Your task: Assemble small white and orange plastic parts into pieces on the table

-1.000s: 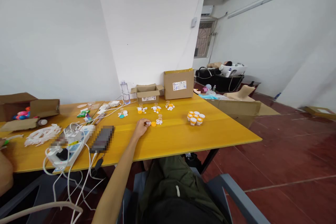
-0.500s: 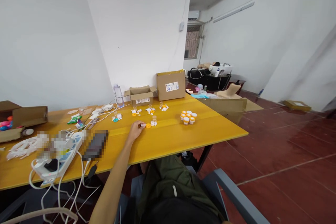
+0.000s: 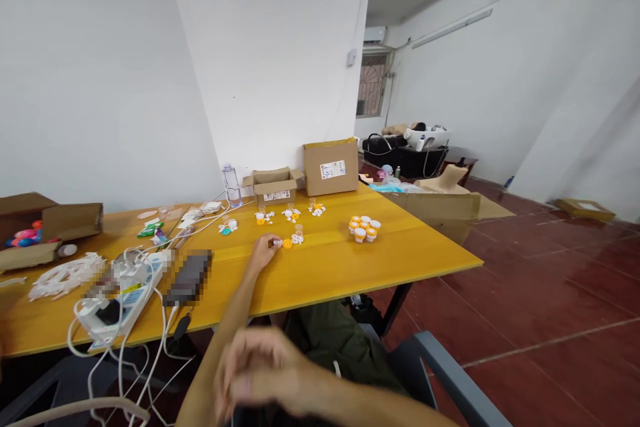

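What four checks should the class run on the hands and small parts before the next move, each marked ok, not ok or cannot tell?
1. Left hand pinches a small white part on the yellow table: ok.
2. Orange cap lies beside that part: ok.
3. Right hand holds something: cannot tell, blurred.
4. Cluster of capped vials stands upright, apart from both hands: ok.

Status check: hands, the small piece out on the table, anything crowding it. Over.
Left hand stretched out, fingertips pinching small white piece. Right hand near, blurred, holds nothing visible. Orange cap beside piece; white bits just beyond.
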Demonstrator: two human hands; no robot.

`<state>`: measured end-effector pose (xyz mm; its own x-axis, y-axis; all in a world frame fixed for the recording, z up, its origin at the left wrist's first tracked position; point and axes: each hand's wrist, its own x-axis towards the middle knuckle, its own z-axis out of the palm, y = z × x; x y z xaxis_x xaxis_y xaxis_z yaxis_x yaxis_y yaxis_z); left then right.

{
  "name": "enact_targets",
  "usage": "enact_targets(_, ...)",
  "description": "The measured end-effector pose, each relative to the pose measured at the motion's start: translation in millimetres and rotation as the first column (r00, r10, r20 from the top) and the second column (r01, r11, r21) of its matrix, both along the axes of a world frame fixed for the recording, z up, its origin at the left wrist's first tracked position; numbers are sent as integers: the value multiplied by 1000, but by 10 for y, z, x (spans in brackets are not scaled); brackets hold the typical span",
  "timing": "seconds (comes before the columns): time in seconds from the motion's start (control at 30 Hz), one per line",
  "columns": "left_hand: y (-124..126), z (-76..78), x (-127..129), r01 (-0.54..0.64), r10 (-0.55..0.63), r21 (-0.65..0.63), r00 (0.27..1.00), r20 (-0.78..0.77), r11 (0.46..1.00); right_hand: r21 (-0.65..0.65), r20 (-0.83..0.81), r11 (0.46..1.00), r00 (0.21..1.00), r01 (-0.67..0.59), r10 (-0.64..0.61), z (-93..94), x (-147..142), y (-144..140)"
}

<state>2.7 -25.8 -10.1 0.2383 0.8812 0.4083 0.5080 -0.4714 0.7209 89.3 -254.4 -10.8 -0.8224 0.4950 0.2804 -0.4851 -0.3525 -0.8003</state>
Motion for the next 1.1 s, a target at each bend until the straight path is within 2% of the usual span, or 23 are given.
enact_targets(0.03, -3, 0, 1, -1, 1, 3, 1000, 1, 1000, 98, 63, 968, 969, 232, -239, 122, 74, 236)
enact_targets(0.07, -7, 1, 0, -2, 2, 8, 1000, 6, 1000, 231, 112, 875, 882, 425, -458, 219, 146, 468)
enact_targets(0.13, -17, 4, -4, -4, 4, 19, 1000, 14, 1000, 454, 120, 624, 650, 636, -750, 327, 272, 901)
enact_targets(0.2, -23, 8, -8, 4, -4, 22, 1000, 10, 1000, 618, 145, 427, 439, 660, -887, 324, 369, 1265)
enact_targets(0.23, -23, 7, -9, 11, -11, 18, 1000, 3, 1000, 692, 164, 359, 348, 626, -923, 296, 405, 1412)
enact_targets(0.3, -16, -1, -9, 21, -21, 6, 1000, -11, 1000, 813, 188, 254, 178, 524, -966, 226, 448, 1624)
enact_targets(0.33, -9, -10, -9, 22, -22, 2, 1000, -13, 1000, 858, 192, 223, 113, 462, -975, 198, 456, 1690)
enact_targets(0.47, 41, -72, -14, 27, -27, 1, 999, 19, 1000, 974, 165, 145, -105, 173, -981, 190, 413, 1771)
enact_targets(0.53, 68, -105, -21, 42, -42, -2, 998, 50, 999, 995, 102, 97, -185, 37, -977, 222, 375, 1775)
enact_targets(0.6, 89, -130, -28, 63, -62, -12, 995, 82, 998, 997, 13, 30, -215, -75, -977, 250, 353, 1795)
enact_targets(0.67, 100, -143, -30, 86, -83, -25, 991, 106, 996, 987, -71, -38, -206, -159, -976, 263, 354, 1832)
enact_targets(0.77, 103, -148, -29, 102, -98, -21, 986, 137, 995, 968, -137, -94, -175, -234, -975, 260, 383, 1888)
enact_targets(0.9, 115, -169, -30, 102, -100, 1, 977, 190, 995, 950, -149, -103, -140, -295, -979, 243, 409, 1914)
enact_targets(1.1, 141, -218, -34, 123, -119, -5, 972, 201, 992, 950, -76, -12, -194, -311, -978, 239, 419, 1910)
